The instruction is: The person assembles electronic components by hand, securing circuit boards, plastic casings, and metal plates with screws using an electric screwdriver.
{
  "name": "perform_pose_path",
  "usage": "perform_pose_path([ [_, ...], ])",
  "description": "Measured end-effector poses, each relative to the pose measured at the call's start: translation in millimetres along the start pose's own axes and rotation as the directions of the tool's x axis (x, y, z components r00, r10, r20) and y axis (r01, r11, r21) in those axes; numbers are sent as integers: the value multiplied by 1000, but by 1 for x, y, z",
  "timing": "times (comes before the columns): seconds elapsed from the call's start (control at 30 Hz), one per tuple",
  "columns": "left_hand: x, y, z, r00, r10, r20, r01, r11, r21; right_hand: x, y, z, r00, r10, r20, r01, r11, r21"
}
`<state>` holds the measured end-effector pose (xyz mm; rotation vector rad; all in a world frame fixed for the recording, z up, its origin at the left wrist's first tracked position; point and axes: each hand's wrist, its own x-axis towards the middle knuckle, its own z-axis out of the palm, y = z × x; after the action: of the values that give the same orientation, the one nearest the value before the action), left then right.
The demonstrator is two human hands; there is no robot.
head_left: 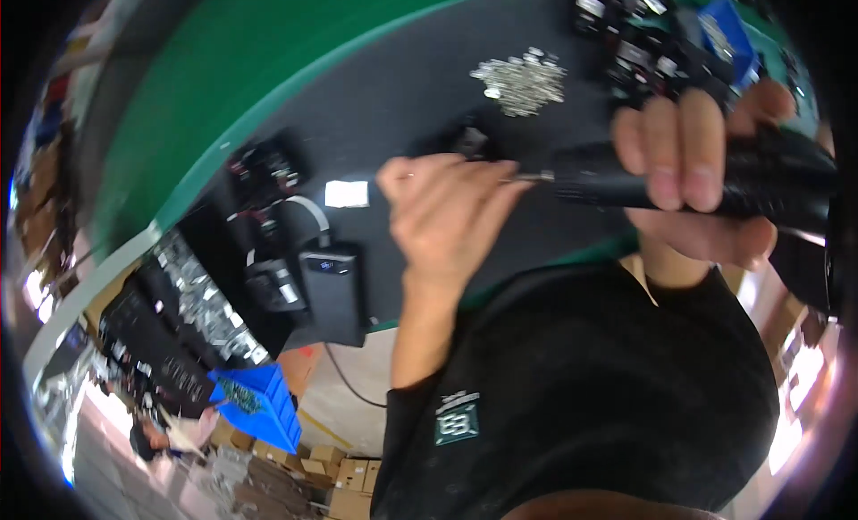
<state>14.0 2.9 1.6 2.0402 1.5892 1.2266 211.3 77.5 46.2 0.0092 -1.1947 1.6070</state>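
A black electric screwdriver (590, 173) lies level across the right side of the head view, its thin metal bit pointing left. My right hand (684, 167) is wrapped round its body. At the bit's tip, my left hand (451, 211) has its fingers pressed together; what they hold is hidden. Just beyond the left hand sits a small black part (472, 137), partly covered and blurred. A pile of small silver metal pieces (523, 82) rests on the dark mat (375, 109) farther back.
Left of my hand are a white label (347, 194), black assemblies (266, 167) and a black power bank (332, 292) with a cable. Blue bins (259, 404) (726, 39) stand lower left and far right. More black parts (639, 55) crowd the back right. Cartons (353, 475) sit below.
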Motion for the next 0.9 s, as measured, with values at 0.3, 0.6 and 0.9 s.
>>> perform_pose_path([
  [0.3, -3, 1, 4, 1000, 12, 7, -11, 996, -93, 0, -9, 3, 998, 29, 63, -29, 1000, -5],
  [0.6, -5, -23, -11, 991, -24, 132, 19, 999, 42, -6, 13, 12, 998, 6, -69, -20, 981, -193],
  [0.9, 2, -28, 4, 961, -109, 253, 74, 987, 143, -4, 28, 16, 997, 13, -81, -40, 937, -347],
])
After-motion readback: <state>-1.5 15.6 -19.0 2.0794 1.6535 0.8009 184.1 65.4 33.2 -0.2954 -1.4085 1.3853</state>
